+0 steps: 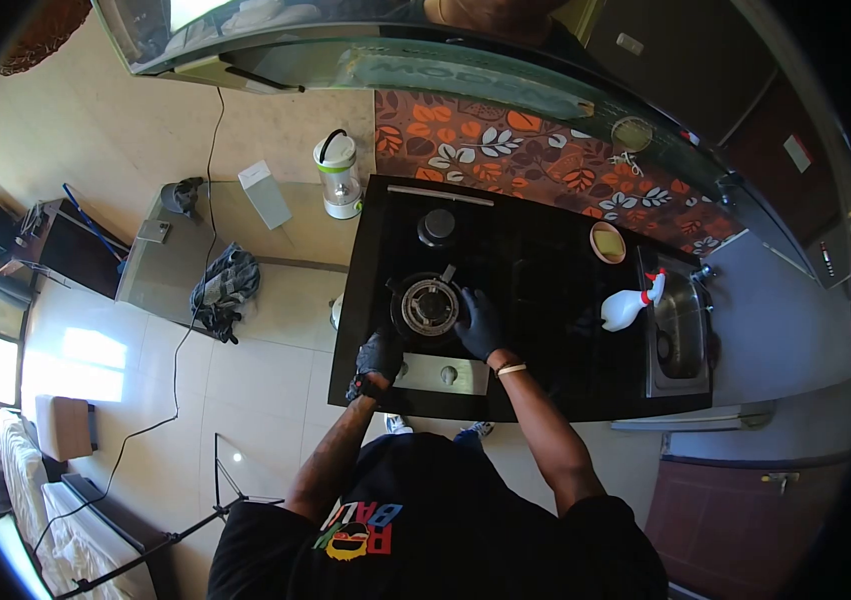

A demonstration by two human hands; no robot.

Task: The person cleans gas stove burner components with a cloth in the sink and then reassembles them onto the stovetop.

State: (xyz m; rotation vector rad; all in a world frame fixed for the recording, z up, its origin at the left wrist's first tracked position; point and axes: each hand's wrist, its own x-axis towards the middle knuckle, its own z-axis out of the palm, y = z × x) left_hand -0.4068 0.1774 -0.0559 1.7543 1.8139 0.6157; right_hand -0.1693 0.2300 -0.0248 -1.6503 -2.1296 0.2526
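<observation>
A gas burner [430, 306] with a round metal pan support sits in the black glass hob [536, 330]. My right hand [481, 326], in a dark glove, lies at the burner's right edge with fingers stretched and thumb apart. At the lower left of the burner is my left hand [380, 356], also gloved; its fingers are bunched and dark against the glass, so their grip is unclear. Below the burner, a metal control panel [446, 375] carries a knob [449, 375]. Behind it stands a smaller burner with a round dark cap [437, 225].
A white spray bottle [626, 309] lies beside the steel sink [684, 345]. A sponge in a round dish [608, 243] sits behind it. At left are a lantern [339, 175], a white box [266, 195] and crumpled cloth [227, 288]. A glass-edged cabinet [426, 68] overhangs the counter.
</observation>
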